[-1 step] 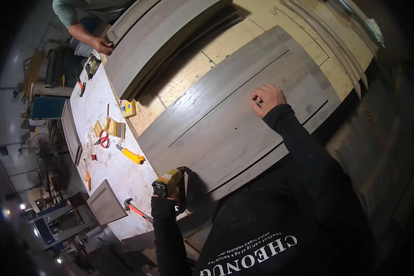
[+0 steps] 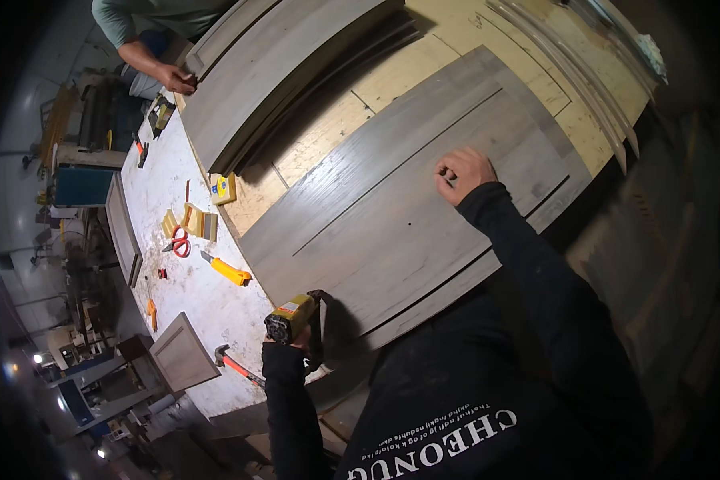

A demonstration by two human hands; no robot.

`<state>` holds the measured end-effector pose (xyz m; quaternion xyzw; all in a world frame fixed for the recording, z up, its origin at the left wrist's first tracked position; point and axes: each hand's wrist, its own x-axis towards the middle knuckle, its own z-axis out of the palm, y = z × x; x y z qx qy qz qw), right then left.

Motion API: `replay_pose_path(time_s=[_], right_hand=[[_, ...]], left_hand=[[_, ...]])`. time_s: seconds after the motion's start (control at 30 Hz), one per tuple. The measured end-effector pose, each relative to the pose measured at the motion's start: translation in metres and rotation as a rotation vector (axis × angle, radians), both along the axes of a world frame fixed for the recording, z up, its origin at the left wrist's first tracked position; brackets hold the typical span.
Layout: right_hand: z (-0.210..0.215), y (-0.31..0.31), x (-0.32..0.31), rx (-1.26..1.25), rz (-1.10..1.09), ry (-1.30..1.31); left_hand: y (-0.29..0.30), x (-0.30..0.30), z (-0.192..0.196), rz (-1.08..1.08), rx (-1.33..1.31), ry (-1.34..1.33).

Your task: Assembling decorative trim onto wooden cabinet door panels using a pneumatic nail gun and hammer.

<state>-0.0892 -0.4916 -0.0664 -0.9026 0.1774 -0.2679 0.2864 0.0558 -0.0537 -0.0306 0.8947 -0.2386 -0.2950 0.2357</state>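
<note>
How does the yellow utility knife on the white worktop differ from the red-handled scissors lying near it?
The yellow utility knife is one straight bar with a dark tip; the red-handled scissors have two loop handles and thin metal blades. The knife lies nearer the grey wooden panel; the scissors lie further left, beside small yellow blocks. Both lie flat on the white worktop, and neither hand touches them.

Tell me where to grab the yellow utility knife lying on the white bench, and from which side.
Grip the yellow utility knife across the middle of its long yellow body, coming from above with fingers on its two long sides. It lies flat with bare white bench around it; the red scissors sit just beyond one end. Which end bears the blade is too small to tell.
</note>
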Motion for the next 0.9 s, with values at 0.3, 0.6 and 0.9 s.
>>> replay_pose_path(time_s=[0.3, 0.6, 0.9], right_hand=[[-0.005, -0.006, 0.000, -0.020, 0.003, 0.034], [-0.007, -0.039, -0.032, 0.067, 0.291, 0.096], [0.014, -0.174, -0.135, 0.100, 0.150, 0.356]], left_hand=[[-0.026, -0.099, 0.080, 0.289, -0.119, -0.061], [-0.067, -0.228, 0.056, 0.478, -0.187, -0.012], [-0.126, -0.257, 0.007, 0.628, -0.336, -0.052]])
